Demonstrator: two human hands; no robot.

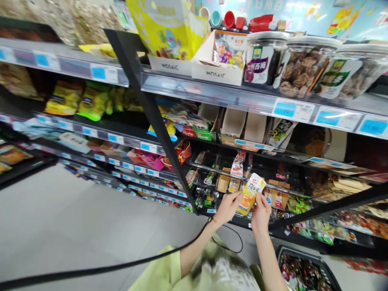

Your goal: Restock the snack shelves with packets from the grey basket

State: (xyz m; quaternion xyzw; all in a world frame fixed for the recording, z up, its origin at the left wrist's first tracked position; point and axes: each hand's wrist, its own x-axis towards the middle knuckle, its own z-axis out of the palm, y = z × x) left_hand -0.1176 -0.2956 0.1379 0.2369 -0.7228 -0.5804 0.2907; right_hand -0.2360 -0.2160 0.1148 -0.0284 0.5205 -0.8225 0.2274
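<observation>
A small yellow and white snack packet (pixel 251 194) is held up between my two hands, in front of the lower shelves. My left hand (pixel 228 207) pinches its lower left edge. On the other side my right hand (pixel 260 210) grips the packet's right edge, fingers closed. Just behind it, a red and white packet (pixel 238 163) stands on a shelf with small open cardboard boxes (pixel 223 180). A black cord (pixel 127 265) runs from the lower left to my left wrist and loops below it.
Above my hands juts a shelf edge with price tags (pixel 291 109), bearing clear jars (pixel 306 66) and yellow bags (pixel 166 30). A dark slanted post (pixel 157 121) divides the racks. At lower right sits a grey basket (pixel 280 252) of dark wrapped items. Grey floor (pixel 75 226) lies at left.
</observation>
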